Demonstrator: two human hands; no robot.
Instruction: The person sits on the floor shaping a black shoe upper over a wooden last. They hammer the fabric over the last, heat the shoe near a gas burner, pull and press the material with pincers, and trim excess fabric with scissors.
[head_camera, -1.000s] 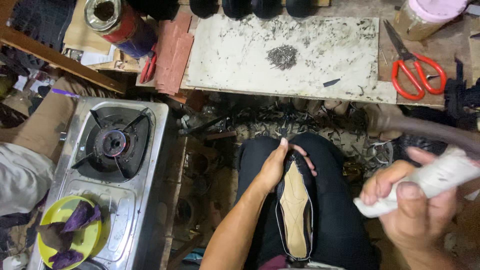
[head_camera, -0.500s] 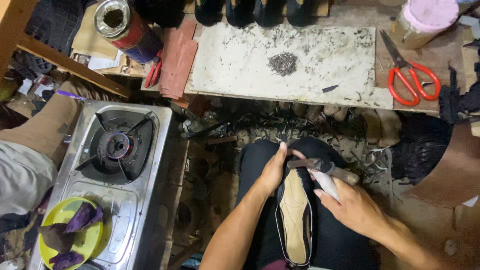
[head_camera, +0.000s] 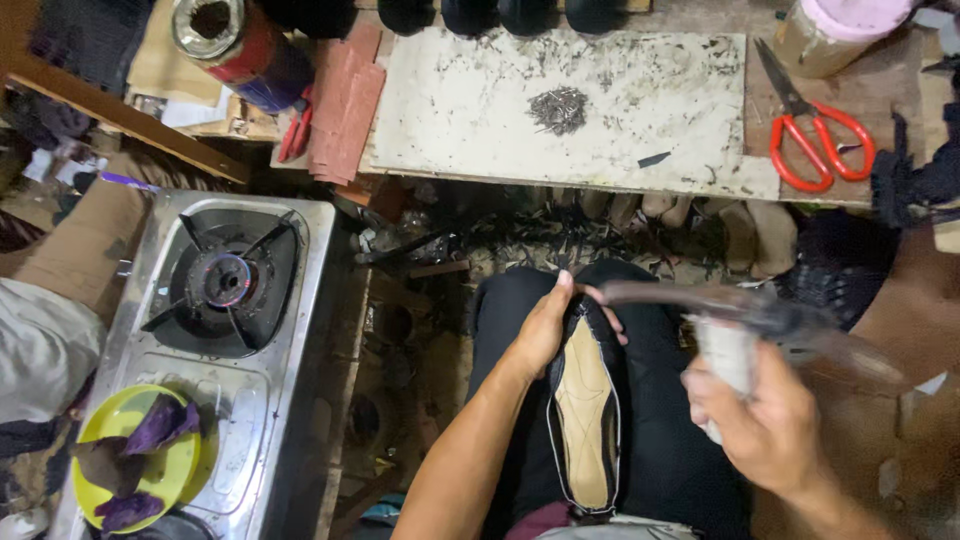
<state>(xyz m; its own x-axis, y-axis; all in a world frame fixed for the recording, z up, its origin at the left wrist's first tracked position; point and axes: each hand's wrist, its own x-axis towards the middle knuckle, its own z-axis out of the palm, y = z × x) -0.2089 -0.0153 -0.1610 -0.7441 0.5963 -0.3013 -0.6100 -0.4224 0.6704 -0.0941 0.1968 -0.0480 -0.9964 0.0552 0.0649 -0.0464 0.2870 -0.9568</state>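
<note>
A black shoe (head_camera: 588, 410) with a tan insole lies sole-up along my lap, toe away from me. My left hand (head_camera: 545, 325) grips its toe end, thumb on top and fingers curled round the far side. My right hand (head_camera: 765, 425) is raised to the right of the shoe and holds a hammer (head_camera: 735, 325) by its white-wrapped handle. The hammer is motion-blurred, its dark head streaking left toward the shoe's toe. A small heap of dark nails (head_camera: 558, 108) sits on the stained white board (head_camera: 480, 130) ahead of me.
Red-handled scissors (head_camera: 815, 135) lie on the board's right end, a pink-lidded jar (head_camera: 835, 30) behind them. A gas stove (head_camera: 230, 290) stands at left with a yellow-green bowl (head_camera: 135, 465) of purple scraps. A red can (head_camera: 240, 45) and red pliers (head_camera: 295, 130) sit top left.
My right hand brought the hammer in to the shoe's toe, then drew back to the right and up. My left hand kept its grip on the toe.
</note>
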